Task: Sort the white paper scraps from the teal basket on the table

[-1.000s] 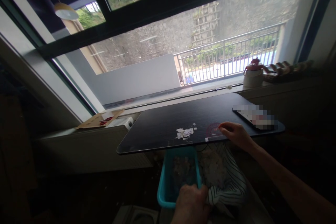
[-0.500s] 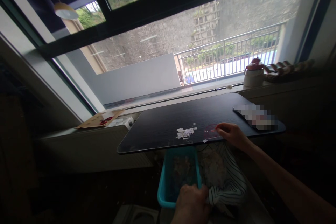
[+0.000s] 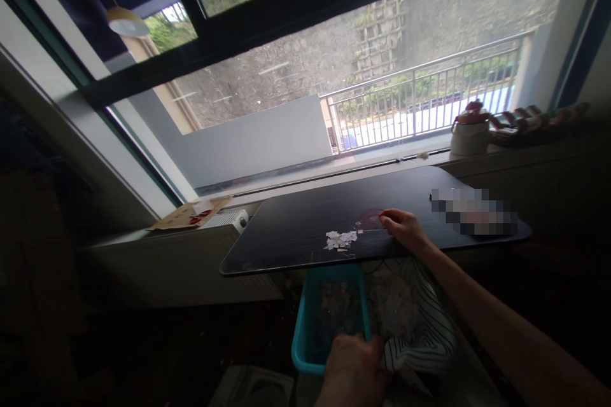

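From inside the dim room, daylight puts a soft sheen on a dark, rounded-corner tabletop [image 3: 296,216], smooth with fine wood-like streaks, and passes through a see-through reddish plastic piece with a curved edge [image 3: 370,219]. Small white paper scraps [image 3: 341,240] look matt beside it. Below, a turquoise rectangular plastic tub [image 3: 296,343] shows a smooth rim near softly creased, dark-striped pale cloth [image 3: 420,353]. Outside, a smooth grey metal railing [image 3: 414,102] fronts a rough, stony slope [image 3: 305,57].
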The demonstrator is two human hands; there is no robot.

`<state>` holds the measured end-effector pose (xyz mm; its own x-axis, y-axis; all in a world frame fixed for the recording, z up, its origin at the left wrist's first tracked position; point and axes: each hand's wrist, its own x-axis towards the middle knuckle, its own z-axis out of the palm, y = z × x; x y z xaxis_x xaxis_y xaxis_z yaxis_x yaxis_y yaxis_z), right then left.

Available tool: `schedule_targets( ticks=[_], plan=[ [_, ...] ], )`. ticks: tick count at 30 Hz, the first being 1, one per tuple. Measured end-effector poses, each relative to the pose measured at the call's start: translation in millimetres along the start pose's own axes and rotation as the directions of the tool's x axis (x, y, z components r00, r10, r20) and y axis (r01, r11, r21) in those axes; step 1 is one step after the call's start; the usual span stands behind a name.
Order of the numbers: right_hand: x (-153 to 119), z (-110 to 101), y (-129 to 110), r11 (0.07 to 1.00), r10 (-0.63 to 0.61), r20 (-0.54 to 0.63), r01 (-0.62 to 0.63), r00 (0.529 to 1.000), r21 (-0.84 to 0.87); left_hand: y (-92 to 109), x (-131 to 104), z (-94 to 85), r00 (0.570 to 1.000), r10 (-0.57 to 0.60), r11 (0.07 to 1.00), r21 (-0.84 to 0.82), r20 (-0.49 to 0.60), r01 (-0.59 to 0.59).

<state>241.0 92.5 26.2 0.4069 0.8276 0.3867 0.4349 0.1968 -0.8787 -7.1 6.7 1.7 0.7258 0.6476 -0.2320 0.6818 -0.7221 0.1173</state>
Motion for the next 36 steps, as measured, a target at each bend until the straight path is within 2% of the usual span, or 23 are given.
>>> schedule_targets(
  ticks=[3, 13, 28, 36],
  plan=[
    [5.8, 10.0, 3.4, 1.0, -0.006, 0.006, 0.006, 1.0, -0.003, 0.2, -1.0, -0.6, 1.0, 0.003, 1.0, 0.003, 0.001, -0.003],
    [0.3, 7.0, 0.7, 0.995, -0.051, 0.081, 0.058, 0.995, -0.086, 2.0, -3.6, 3.5, 0.999, 0.005, 1.0, 0.012, -0.045, -0.004],
    [0.2, 7.2, 4.4, 0.989, -0.003, -0.032, -0.002, 0.999, -0.15, 0.6, -2.6, 7.0, 0.996, 0.008, 1.0, 0.025, -0.086, -0.005],
    [0.3, 7.0, 5.2, 0.989, -0.014, 0.0, 0.013, 1.0, -0.149, 0.1, -1.5, 9.1, 0.995, 0.008, 1.0, 0.017, -0.097, -0.007]
  ],
)
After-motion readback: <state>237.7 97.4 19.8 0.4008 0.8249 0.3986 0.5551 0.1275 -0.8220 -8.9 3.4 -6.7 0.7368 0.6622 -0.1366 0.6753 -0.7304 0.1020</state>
